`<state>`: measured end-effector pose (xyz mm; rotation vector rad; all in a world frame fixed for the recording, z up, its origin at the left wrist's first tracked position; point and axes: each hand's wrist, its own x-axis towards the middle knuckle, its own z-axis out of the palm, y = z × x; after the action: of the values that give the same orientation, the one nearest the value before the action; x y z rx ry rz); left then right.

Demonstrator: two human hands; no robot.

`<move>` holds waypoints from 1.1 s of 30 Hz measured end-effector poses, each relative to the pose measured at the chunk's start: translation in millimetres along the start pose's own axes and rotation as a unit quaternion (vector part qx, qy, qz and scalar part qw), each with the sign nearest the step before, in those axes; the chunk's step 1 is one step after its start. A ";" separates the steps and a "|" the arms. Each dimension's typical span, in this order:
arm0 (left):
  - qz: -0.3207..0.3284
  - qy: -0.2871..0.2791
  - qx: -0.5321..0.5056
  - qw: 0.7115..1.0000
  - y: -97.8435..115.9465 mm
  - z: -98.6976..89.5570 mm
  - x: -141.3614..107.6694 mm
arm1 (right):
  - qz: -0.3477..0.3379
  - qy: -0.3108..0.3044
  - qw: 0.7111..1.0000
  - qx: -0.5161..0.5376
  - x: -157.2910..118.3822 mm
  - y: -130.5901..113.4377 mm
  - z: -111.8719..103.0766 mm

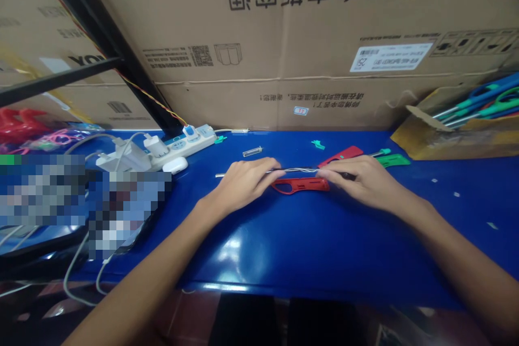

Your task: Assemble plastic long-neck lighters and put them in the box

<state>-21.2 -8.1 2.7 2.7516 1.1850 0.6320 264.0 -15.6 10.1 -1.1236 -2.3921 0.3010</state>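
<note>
Wire strand: pale, thin, loosely twisted; held lengthwise at the centre of the frame, between two hands.
Left hand grip: left hand, thumb and fingers pressed together, pinching the strand's left end; a metal tip juts out on the far left of the fist.
Right hand grip: right hand, thumb and fingertips pinching the strand's right end; a dark piece shows under the fingers.
Red casing: one, with looped opening, just below the strand in the frame; contact with the right fingertips cannot be told.
Second red casing: one, partly hidden behind the right hand.
Green casing: one, right of centre, beyond the right hand.
Small loose parts: one clear piece above the left hand; one green clip above the strand.
Outer stock: power strip, left of centre; open carton of rods and handles, right edge; blue tabletop beneath all.
Hazards, judged: uneven pulling could snap or detach the thin wires; slack could kink them; a sleeve-less forearm sweep could scatter the small parts.
</note>
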 end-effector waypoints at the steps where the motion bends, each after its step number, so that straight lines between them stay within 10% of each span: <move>1: 0.004 0.000 0.000 1.000 0.0 -0.1 0.0 | 0.006 0.000 1.000 0.005 0.4 -0.3 -0.1; 33: 0.027 0.056 -0.043 0.997 10.7 -1.8 -0.8 | 0.135 0.049 0.968 0.204 3.8 -21.6 0.0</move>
<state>-15.1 -16.3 6.6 2.7159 1.0782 0.8332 247.6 -26.5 19.7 -1.2265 -1.9645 0.7716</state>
